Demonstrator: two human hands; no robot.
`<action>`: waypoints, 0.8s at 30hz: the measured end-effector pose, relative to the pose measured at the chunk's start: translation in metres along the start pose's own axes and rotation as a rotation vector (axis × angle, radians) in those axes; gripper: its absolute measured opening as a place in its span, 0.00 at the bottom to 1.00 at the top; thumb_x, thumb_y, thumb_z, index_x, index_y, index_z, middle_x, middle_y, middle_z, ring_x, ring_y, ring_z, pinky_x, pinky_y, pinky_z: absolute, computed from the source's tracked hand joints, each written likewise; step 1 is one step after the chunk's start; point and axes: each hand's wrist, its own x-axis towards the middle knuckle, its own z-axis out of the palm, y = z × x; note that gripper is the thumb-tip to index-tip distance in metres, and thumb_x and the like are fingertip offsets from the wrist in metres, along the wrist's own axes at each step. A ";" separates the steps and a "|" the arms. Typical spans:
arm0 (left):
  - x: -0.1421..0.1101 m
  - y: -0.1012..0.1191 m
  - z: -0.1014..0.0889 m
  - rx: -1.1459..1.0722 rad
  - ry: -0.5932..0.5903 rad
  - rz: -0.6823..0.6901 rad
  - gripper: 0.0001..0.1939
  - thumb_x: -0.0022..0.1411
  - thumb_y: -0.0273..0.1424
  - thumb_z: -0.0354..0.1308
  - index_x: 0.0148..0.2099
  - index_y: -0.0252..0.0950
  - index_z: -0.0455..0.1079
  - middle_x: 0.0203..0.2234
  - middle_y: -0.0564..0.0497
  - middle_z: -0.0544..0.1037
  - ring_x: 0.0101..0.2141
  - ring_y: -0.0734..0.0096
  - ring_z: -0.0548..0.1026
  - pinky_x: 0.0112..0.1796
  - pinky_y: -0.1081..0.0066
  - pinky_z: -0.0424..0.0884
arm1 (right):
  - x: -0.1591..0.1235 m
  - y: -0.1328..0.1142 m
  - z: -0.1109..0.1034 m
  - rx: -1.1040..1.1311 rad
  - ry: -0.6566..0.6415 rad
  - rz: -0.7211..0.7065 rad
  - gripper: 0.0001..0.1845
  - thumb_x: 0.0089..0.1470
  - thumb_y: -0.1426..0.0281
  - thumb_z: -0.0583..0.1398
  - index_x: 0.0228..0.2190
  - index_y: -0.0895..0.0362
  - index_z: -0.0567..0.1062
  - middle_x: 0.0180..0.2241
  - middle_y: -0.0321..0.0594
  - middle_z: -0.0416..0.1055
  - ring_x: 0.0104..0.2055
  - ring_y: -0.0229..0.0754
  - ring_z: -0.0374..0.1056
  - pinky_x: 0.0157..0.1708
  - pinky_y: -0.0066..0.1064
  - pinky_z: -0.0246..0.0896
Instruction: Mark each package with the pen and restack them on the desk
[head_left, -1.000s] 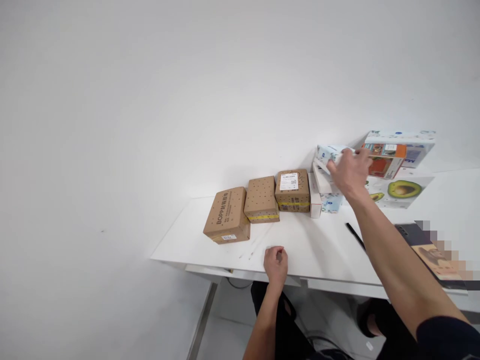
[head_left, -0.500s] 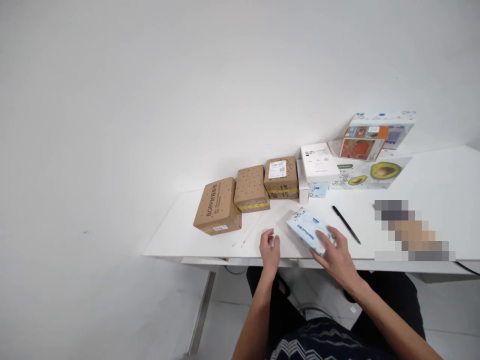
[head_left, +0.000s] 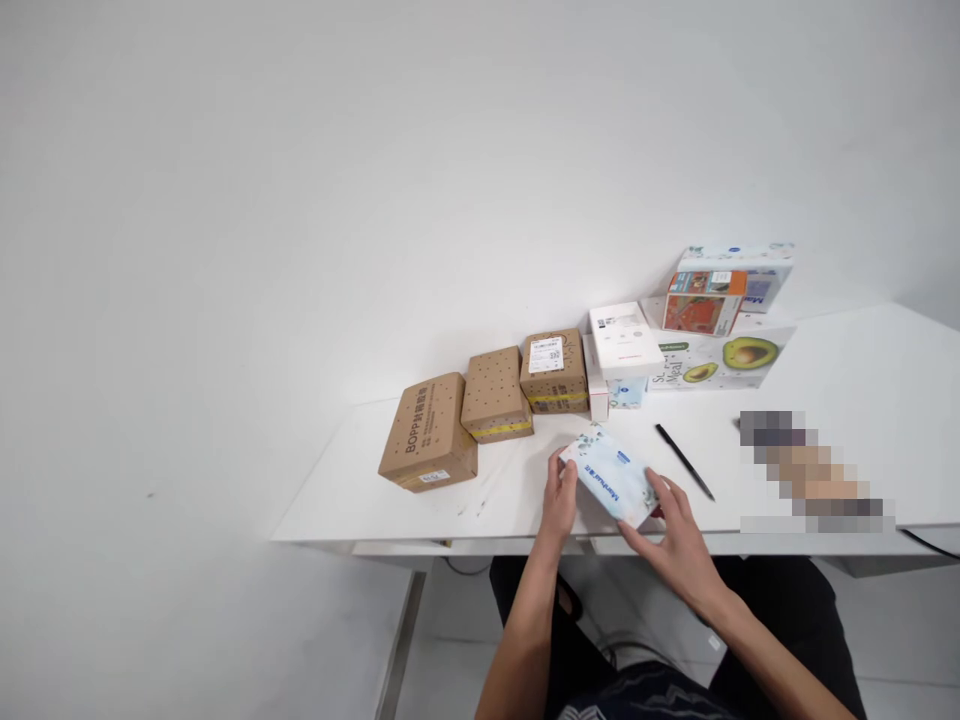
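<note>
A light blue box with blue lettering and leaf prints (head_left: 609,474) is held between my two hands near the desk's front edge. My left hand (head_left: 559,495) grips its left end, with the thumb on top. At the right end, my right hand (head_left: 667,520) is closed around it, thumb at the near edge and fingers at the far side. A black pen (head_left: 684,461) lies on the desk to the right of the box. Behind it, a white box (head_left: 625,338) rests on top of another light blue box (head_left: 627,392).
Three brown cardboard boxes, a large one (head_left: 426,430), a middle one (head_left: 498,392) and a labelled one (head_left: 555,370), line the wall at left. An avocado-print box (head_left: 720,362) carries an orange box (head_left: 703,303). A blurred patch (head_left: 814,470) covers something at right on the white desk (head_left: 847,370).
My right hand took the light blue box off the white box and brought it to the desk's front. My left hand has since closed on its left end.
</note>
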 end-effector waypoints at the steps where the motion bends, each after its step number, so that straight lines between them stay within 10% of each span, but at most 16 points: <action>1: -0.002 0.004 0.001 -0.046 0.014 0.034 0.25 0.64 0.49 0.49 0.56 0.40 0.60 0.47 0.43 0.74 0.45 0.61 0.74 0.45 0.63 0.70 | 0.000 0.000 0.004 0.020 0.017 -0.044 0.40 0.53 0.56 0.59 0.62 0.50 0.50 0.58 0.52 0.53 0.54 0.55 0.63 0.47 0.45 0.68; 9: -0.020 -0.012 -0.005 0.141 0.138 0.434 0.30 0.55 0.36 0.63 0.57 0.39 0.57 0.56 0.41 0.61 0.58 0.55 0.62 0.58 0.55 0.59 | 0.003 0.016 0.016 0.086 -0.095 -0.138 0.28 0.57 0.61 0.57 0.58 0.50 0.60 0.60 0.49 0.56 0.62 0.53 0.55 0.57 0.49 0.58; 17: -0.026 -0.022 -0.005 0.222 0.129 0.328 0.48 0.52 0.33 0.65 0.66 0.39 0.39 0.63 0.37 0.51 0.64 0.51 0.50 0.61 0.50 0.49 | 0.014 -0.001 -0.004 0.167 0.035 0.021 0.21 0.57 0.59 0.56 0.50 0.52 0.67 0.48 0.47 0.68 0.47 0.49 0.69 0.41 0.41 0.70; 24: -0.024 -0.015 0.007 0.150 0.131 0.135 0.52 0.51 0.37 0.66 0.67 0.41 0.35 0.64 0.36 0.51 0.64 0.52 0.54 0.59 0.53 0.58 | 0.041 -0.031 -0.001 0.065 0.040 -0.262 0.27 0.58 0.62 0.57 0.58 0.48 0.60 0.57 0.50 0.55 0.60 0.54 0.55 0.53 0.50 0.61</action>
